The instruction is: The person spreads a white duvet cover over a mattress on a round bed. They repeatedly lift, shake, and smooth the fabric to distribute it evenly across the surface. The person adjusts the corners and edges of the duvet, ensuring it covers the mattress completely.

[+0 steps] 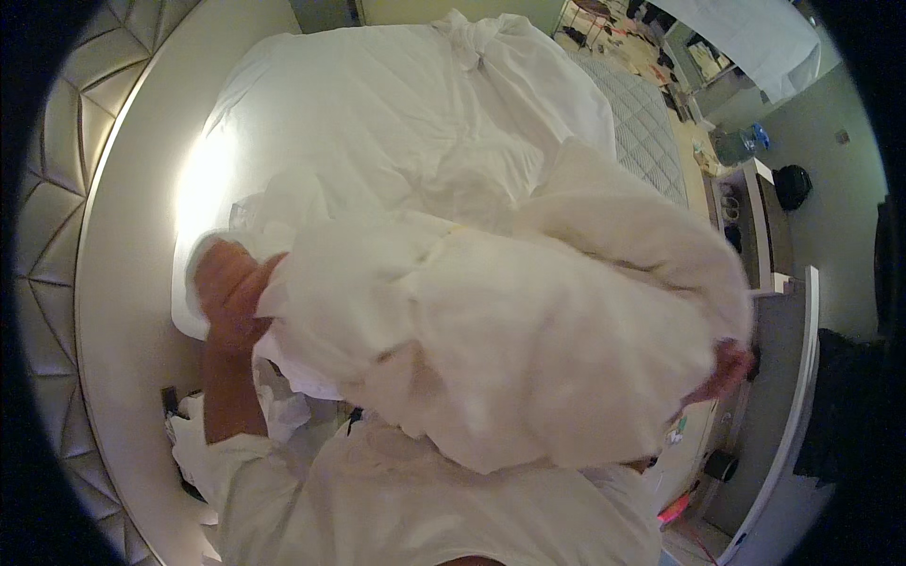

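A bulky white duvet (509, 332) is bunched across the bed in front of my body, lifted between both hands. My left hand (233, 283) grips its left end, thumb over the fabric, beside the lit corner of the bed. At the duvet's right end is my right hand (729, 371), blurred and partly covered by cloth, holding the edge. Beyond the duvet, wrinkled white bedding (354, 99) spreads over the bed, gathered into a knot-like bunch (476, 42) at the far edge. A small clear plastic-looking item (242, 212) lies near my left hand, partly hidden.
A padded wall panel (49, 233) curves along the left. Grey quilted fabric (640, 127) shows at the bed's right side. Further right stand a water jug (736, 145), a shelf unit (757, 233) and a dark bag (791, 186). Scattered items (630, 35) cover the far floor.
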`<state>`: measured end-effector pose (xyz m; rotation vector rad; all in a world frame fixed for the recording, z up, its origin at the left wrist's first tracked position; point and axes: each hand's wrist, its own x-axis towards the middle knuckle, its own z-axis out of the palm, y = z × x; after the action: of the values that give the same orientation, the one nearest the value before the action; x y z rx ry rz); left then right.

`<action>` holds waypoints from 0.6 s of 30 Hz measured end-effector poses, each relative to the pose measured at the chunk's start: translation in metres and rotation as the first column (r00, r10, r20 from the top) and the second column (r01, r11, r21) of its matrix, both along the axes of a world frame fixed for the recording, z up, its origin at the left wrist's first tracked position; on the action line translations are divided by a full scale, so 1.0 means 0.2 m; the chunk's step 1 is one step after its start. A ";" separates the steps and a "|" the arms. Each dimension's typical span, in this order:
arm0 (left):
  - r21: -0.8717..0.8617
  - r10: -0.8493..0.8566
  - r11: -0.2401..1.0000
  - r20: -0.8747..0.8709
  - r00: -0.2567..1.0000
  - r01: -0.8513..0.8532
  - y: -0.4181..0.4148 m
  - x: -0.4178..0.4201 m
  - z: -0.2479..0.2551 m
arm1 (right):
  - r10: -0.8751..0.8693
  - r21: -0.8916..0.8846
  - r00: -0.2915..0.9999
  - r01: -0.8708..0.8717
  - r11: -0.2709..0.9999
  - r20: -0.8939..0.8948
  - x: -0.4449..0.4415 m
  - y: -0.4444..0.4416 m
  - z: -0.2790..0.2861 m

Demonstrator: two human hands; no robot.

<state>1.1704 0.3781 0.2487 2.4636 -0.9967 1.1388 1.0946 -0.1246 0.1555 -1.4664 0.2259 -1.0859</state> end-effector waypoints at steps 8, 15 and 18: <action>0.218 0.390 0.912 -0.728 0.564 -0.349 0.17 -0.47 -0.89 | -0.027 -0.366 0.401 -0.804 0.469 -0.916 -0.18 0.51 -0.48; 0.046 0.258 0.944 -0.718 0.646 -0.326 0.05 -0.44 -0.70 | -0.152 -0.629 0.854 -0.235 0.741 -0.498 0.21 0.55 -0.26; 0.036 0.242 0.945 -0.745 0.621 -0.324 -0.01 -0.47 -0.68 | -0.121 -0.665 0.772 -0.443 0.601 -0.623 0.36 0.62 -0.31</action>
<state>1.0763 0.3751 0.1134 2.6546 -0.2853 0.1251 1.1667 0.0000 0.0940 -2.6092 0.0319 -0.4673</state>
